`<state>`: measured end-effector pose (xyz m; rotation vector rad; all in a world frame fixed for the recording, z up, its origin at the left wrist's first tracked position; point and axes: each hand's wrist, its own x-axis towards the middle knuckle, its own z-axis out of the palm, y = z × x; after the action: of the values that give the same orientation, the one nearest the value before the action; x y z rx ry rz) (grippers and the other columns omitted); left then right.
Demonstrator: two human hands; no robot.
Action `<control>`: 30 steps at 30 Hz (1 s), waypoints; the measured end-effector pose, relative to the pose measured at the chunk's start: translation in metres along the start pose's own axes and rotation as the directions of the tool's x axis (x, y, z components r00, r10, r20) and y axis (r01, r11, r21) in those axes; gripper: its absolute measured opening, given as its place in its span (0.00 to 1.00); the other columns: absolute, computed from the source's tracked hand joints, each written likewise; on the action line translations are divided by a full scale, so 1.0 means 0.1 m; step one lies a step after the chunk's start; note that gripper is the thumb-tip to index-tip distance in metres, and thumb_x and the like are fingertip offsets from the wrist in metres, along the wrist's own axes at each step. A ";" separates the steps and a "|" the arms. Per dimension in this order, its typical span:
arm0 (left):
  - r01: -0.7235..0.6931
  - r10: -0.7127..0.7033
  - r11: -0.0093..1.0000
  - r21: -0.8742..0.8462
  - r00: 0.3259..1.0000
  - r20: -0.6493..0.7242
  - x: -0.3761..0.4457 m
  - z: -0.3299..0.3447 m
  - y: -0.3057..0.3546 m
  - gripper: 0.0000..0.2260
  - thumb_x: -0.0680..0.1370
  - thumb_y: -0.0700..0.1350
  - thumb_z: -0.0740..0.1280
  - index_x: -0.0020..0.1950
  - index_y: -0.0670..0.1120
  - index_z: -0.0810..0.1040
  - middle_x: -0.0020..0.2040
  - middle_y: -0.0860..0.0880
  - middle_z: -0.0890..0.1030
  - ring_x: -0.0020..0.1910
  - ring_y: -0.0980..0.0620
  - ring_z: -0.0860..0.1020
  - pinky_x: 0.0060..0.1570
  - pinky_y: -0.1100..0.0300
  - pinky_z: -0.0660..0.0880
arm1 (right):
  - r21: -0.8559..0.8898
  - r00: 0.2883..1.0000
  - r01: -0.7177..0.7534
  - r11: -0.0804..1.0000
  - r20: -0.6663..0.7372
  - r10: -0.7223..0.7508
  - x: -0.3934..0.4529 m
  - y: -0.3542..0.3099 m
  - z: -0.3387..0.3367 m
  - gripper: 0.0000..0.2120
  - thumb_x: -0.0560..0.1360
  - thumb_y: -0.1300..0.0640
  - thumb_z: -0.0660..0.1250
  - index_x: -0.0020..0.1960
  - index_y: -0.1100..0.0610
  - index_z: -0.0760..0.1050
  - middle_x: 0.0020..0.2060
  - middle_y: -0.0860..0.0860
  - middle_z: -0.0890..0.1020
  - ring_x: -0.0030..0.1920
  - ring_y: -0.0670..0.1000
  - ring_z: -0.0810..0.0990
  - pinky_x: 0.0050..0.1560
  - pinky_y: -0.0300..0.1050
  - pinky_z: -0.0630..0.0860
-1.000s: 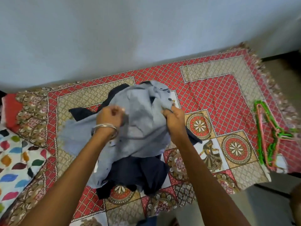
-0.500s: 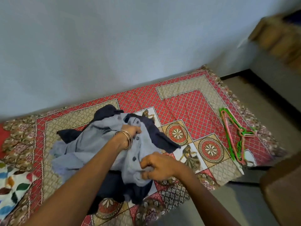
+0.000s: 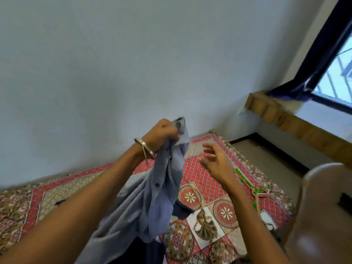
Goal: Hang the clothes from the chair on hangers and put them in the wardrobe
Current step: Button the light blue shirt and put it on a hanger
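Above the bed, grey-blue shirt [image 3: 162,187] hangs from left hand [image 3: 162,133], fingers curled tight round a bunch of fabric near its top end, likely the collar, though blur makes that unclear. Held high so the body drops and untangles under its own weight; lower part trails toward the camera, past a dark garment [image 3: 181,211] lying on the patterned bedspread [image 3: 202,174]. Right hand [image 3: 215,161] is free, just beside the shirt, fingers spread and loosely bent, holding nothing; looks ready to catch a shoulder or go for a hanger. Hangers [image 3: 251,189], green and pink, lie in a pile on the bedspread to the right, within reach of that free hand. Brown chair [image 3: 323,216] stands at the right edge, with no clothes on the part in view. Wardrobe not in view.
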<state>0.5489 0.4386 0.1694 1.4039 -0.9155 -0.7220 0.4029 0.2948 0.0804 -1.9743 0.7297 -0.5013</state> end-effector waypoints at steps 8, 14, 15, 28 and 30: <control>-0.193 0.223 0.897 -0.397 0.974 0.029 -0.14 0.07 1.50 0.18 0.64 0.53 0.77 0.40 0.44 0.73 0.34 0.47 0.76 0.34 0.51 0.76 0.38 0.59 0.75 | 0.018 0.922 0.362 0.932 0.138 -0.361 -0.10 -0.96 -0.11 0.13 0.74 0.64 0.67 0.58 0.61 0.76 0.50 0.54 0.81 0.51 0.50 0.78 0.52 0.51 0.77; -0.359 0.338 0.925 -0.124 0.926 -0.167 -0.21 -0.24 1.75 0.18 0.61 0.57 0.79 0.30 0.49 0.74 0.30 0.50 0.74 0.30 0.53 0.72 0.34 0.59 0.71 | 0.004 0.899 0.336 0.942 -0.301 -0.319 -0.11 -1.15 -0.44 0.06 0.70 0.57 0.67 0.34 0.53 0.75 0.29 0.45 0.78 0.33 0.46 0.74 0.35 0.51 0.72; -0.378 0.365 0.926 -0.028 0.909 -0.202 -0.20 -0.31 1.75 0.18 0.65 0.56 0.77 0.26 0.49 0.73 0.26 0.53 0.72 0.27 0.56 0.70 0.31 0.61 0.69 | -0.006 0.865 0.327 0.945 -0.401 -0.301 -0.13 -1.23 -0.59 0.08 0.71 0.60 0.67 0.34 0.52 0.75 0.29 0.45 0.78 0.33 0.46 0.74 0.34 0.47 0.71; -0.311 0.266 0.816 0.487 0.950 0.162 -0.24 -0.02 1.71 0.11 0.74 0.48 0.72 0.55 0.51 0.81 0.41 0.52 0.83 0.38 0.55 0.80 0.35 0.68 0.73 | -0.428 0.642 0.354 0.832 -0.536 -0.549 -0.32 -2.58 -1.45 0.18 0.66 0.58 0.60 0.50 0.47 0.82 0.48 0.50 0.85 0.50 0.55 0.82 0.54 0.54 0.79; -0.347 0.269 0.811 0.471 0.936 0.227 -0.24 0.14 1.73 0.11 0.73 0.48 0.73 0.55 0.50 0.81 0.41 0.52 0.82 0.38 0.59 0.79 0.36 0.68 0.72 | -0.428 0.624 0.328 0.842 -0.572 -0.533 -0.37 -2.62 -1.48 0.17 0.68 0.60 0.61 0.50 0.48 0.82 0.48 0.51 0.85 0.50 0.55 0.82 0.53 0.54 0.79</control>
<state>0.5075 0.4636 0.3377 1.6102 -1.4955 -0.3455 0.3609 0.3259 0.3794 -2.2515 0.7726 -1.5637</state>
